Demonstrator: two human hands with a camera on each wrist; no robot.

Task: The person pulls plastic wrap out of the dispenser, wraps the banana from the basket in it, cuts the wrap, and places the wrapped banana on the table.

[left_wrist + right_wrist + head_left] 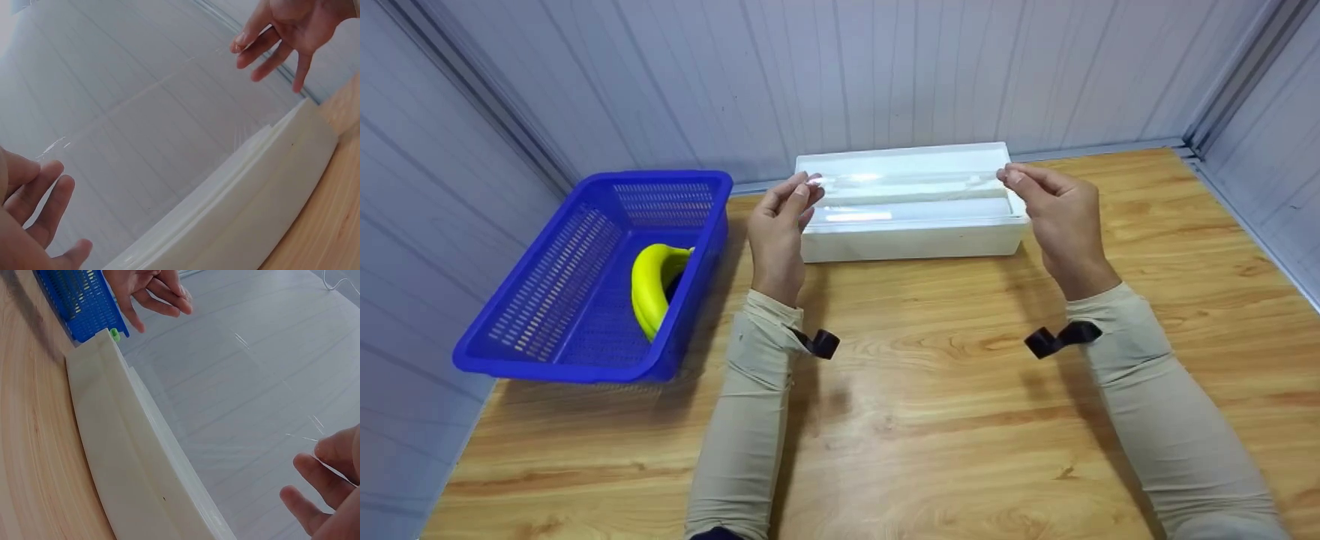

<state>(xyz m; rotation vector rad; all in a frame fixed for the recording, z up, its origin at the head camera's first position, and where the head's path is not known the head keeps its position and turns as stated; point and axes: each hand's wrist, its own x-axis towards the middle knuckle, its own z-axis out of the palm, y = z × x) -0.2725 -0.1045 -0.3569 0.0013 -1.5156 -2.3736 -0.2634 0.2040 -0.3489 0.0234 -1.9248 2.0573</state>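
A clear sheet of plastic wrap (163, 135) is stretched between both hands, rising from a long white dispenser box (915, 241). My left hand (778, 244) pinches one corner of the film between thumb and forefinger, above the box's left end. At the other end my right hand (1069, 221) pinches the opposite corner the same way. In both wrist views the remaining fingers are spread apart from the film. The wrap's lower edge runs down into the box, whose lid stands open at the back. A small green piece (115, 334) shows on the box's end.
To the left on the wooden table (900, 420) stands a blue plastic basket (577, 370). Yellow bananas (649, 289) lie in it, with something dark partly hidden beside them. A ribbed pale wall (885, 75) rises close behind the box.
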